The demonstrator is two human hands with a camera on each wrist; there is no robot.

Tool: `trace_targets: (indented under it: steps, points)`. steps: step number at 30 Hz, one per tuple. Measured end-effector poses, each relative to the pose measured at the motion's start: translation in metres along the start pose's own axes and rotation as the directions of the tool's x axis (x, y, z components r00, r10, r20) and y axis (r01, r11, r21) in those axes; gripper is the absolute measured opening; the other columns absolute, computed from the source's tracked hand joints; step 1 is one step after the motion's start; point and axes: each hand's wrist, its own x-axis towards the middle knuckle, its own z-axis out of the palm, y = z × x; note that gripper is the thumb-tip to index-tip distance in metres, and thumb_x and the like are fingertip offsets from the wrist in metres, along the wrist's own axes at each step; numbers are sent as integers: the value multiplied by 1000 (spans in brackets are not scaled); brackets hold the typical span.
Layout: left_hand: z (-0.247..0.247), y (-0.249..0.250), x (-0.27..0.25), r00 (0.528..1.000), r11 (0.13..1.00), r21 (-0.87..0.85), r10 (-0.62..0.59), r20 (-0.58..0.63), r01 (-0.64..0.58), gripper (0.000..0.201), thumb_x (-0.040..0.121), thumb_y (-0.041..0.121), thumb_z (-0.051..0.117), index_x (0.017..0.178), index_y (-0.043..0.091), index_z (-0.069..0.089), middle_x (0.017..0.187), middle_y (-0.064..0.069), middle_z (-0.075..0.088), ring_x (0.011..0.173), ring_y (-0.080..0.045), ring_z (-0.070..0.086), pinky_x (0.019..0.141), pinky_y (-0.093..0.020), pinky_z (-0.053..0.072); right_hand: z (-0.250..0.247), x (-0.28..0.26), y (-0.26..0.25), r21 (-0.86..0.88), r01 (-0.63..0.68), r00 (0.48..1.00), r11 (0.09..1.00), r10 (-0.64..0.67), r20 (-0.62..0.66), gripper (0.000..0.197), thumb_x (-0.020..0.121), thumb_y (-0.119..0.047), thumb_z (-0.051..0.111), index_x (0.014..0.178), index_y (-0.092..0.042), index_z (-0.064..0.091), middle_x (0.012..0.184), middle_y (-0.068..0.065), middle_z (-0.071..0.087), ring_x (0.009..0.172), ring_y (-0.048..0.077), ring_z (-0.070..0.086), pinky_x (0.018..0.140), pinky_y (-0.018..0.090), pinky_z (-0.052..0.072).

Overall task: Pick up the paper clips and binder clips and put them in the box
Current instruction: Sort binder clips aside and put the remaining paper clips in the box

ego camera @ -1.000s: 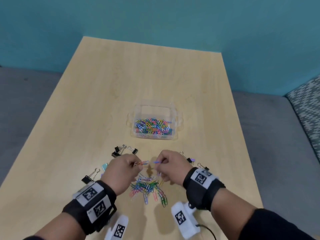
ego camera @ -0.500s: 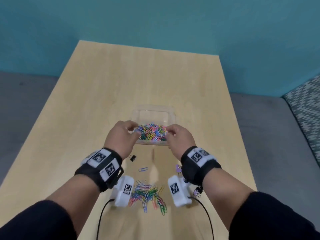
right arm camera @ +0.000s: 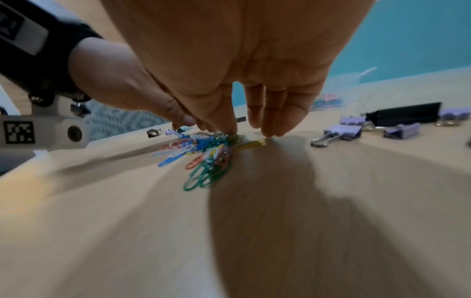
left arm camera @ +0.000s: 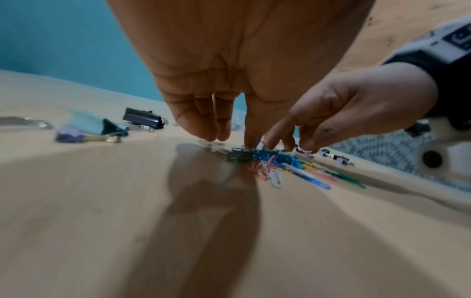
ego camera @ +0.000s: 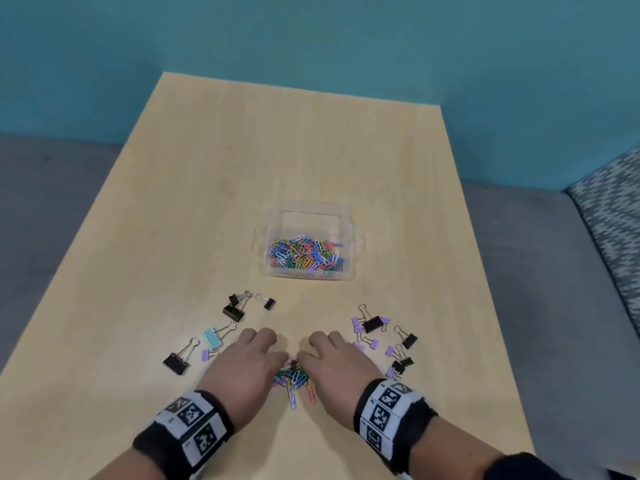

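**Back at the near pile**

Both hands have come back from the box [ego camera: 308,242] to the paper clips [ego camera: 295,379] on the near surface [ego camera: 173,237]. Left hand [ego camera: 247,362] and right hand [ego camera: 337,363] pinch at the pile; better to bunch it first. Binder clips [ego camera: 369,323] flank them.

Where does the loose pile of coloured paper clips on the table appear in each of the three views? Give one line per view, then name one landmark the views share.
Head: the pile of paper clips lies low at centre, between the two hands.
Left wrist: right of centre, under the fingertips.
Right wrist: left of centre, below the fingertips.
Shared landmark: both hands' fingertips meeting at the pile's far edge.
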Motion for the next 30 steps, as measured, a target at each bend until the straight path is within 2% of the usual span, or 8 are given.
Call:
trace_targets:
  steps: [2,4,6,9,12,17,23,30]
  points:
    - [1,-2,-14,993,978,-177,-115,-16,110,29,75,28,55,103,31,64,97,5,48,81,-18,51,64,-25,46,4,-16,2,130,-53,997,990,60,-53,47,84,-8,47,130,-16,40,126,9,39,105,30,42,76,39,45]
    - [5,-5,-26,964,896,-361,-262,35,257,41,81,40,58,121,31,54,104,8,42,90,-16,50,76,-24,41,11,-31,4,275,-180,978,944,201,-52,46,92,-24,47,135,-24,32,126,1,35,108,23,44,77,35,48]
    - [11,-4,-35,949,868,-382,-295,114,316,65,76,45,67,134,32,41,111,9,36,97,-13,48,83,-23,40,19,-41,1,349,-265,961,899,277,17,61,89,-39,55,139,-29,22,128,-3,30,110,19,43,82,32,47]
    - [16,7,-31,960,904,-325,-254,117,279,71,76,38,67,139,33,33,115,9,34,100,-13,45,87,-25,42,27,-35,-8,318,-252,966,914,258,26,77,84,-38,64,143,-29,15,131,-2,27,112,21,40,88,33,46]
    - [16,18,-16,965,911,-317,-251,76,263,59,77,34,65,131,34,40,111,8,37,96,-15,46,80,-29,45,32,-14,-15,297,-215,969,930,240,-50,66,87,-33,62,141,-25,24,127,1,31,109,24,41,85,35,47]
    - [15,23,4,958,900,-331,-282,48,282,22,84,24,58,106,25,58,101,4,43,85,-19,54,72,-35,48,34,13,-15,279,-179,968,943,220,-123,26,87,-13,55,110,-20,47,109,3,37,92,26,46,69,41,50]
    - [16,21,6,970,940,-253,-242,-28,227,4,86,16,57,89,16,59,89,-2,45,65,-22,48,55,-31,34,26,14,-11,215,-164,976,963,190,-106,26,78,7,49,95,-13,47,101,9,41,76,24,38,57,38,40]
    - [13,17,3,971,949,-208,-238,13,235,23,70,3,69,69,17,51,71,5,38,47,-19,40,42,-28,32,13,6,-9,194,-143,985,970,159,-71,29,75,8,53,94,-13,46,99,10,44,75,24,36,61,38,38]
